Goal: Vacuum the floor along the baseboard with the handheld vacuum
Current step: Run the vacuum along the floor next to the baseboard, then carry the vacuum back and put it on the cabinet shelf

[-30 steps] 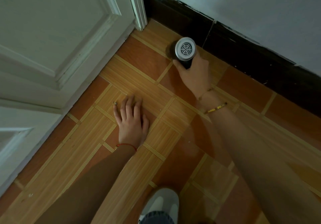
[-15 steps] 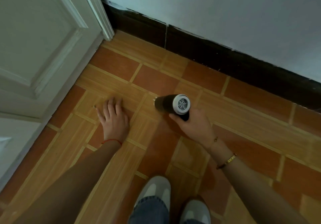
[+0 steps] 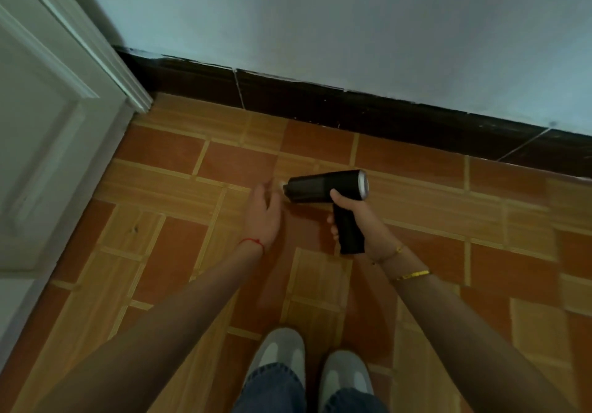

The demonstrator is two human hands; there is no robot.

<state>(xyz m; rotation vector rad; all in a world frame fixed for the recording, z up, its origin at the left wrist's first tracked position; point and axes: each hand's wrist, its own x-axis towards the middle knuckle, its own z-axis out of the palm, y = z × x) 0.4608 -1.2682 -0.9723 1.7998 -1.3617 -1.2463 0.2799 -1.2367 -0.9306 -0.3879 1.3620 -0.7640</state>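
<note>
Well away from the baseboard (image 3: 352, 105), right hand (image 3: 362, 220) grips the vacuum (image 3: 323, 187); left hand (image 3: 264, 212) blurred.

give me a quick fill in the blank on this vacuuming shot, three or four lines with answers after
1. The black handheld vacuum is gripped by its handle in the ____ hand.
2. The vacuum's narrow front end points toward the white panelled ____.
3. The left hand, wearing a ____ string bracelet, reaches toward that front end.
4. The strip of baseboard under the pale wall is ____ in colour.

Missing words: right; door; red; black
</note>
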